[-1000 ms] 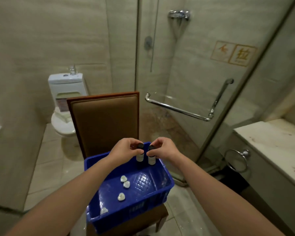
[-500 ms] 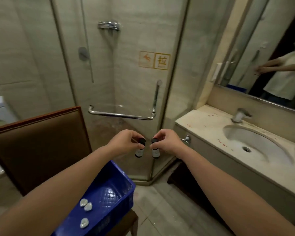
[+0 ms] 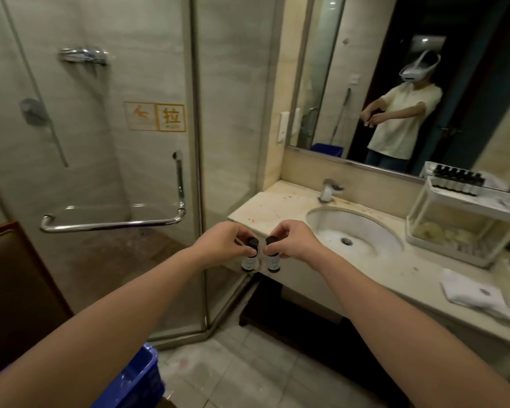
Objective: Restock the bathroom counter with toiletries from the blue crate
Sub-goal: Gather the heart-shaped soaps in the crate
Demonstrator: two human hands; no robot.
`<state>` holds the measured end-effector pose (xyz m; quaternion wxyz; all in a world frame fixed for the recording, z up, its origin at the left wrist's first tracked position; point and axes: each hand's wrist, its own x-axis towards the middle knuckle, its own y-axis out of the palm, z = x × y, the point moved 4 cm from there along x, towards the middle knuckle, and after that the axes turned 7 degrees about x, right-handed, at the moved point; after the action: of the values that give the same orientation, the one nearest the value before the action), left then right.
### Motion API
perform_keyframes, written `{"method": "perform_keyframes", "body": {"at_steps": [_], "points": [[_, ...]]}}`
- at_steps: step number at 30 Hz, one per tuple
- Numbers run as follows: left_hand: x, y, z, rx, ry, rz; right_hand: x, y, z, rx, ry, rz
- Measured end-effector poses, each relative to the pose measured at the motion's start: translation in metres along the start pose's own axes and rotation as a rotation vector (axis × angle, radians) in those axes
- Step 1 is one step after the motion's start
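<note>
Black-capped bottle (image 3: 249, 262) hangs pinched beneath each hand (image 3: 222, 241).

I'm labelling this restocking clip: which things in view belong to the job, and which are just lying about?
Job: left bottle in left hand, right bottle in right hand, blue crate, counter, rack of bottles.
Lying about: folded towel, tap, shower handle, chair.
</note>
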<state>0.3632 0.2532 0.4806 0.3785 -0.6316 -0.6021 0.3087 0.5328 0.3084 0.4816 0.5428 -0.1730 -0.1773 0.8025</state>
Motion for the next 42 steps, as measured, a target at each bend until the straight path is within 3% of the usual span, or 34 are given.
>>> {"method": "perform_keyframes", "body": {"at_steps": [20, 31, 42], "points": [[0.161, 0.113, -0.207, 0.004, 0.22, 0.103, -0.006, -0.244, -0.118, 0.052, 0.091, -0.236], [0.229, 0.162, -0.295, -0.004, 0.38, 0.199, -0.021, -0.341, -0.167, 0.12, 0.166, -0.428], [0.342, 0.195, -0.357, -0.025, 0.548, 0.284, 0.019, -0.428, -0.191, 0.136, 0.217, -0.588]]}}
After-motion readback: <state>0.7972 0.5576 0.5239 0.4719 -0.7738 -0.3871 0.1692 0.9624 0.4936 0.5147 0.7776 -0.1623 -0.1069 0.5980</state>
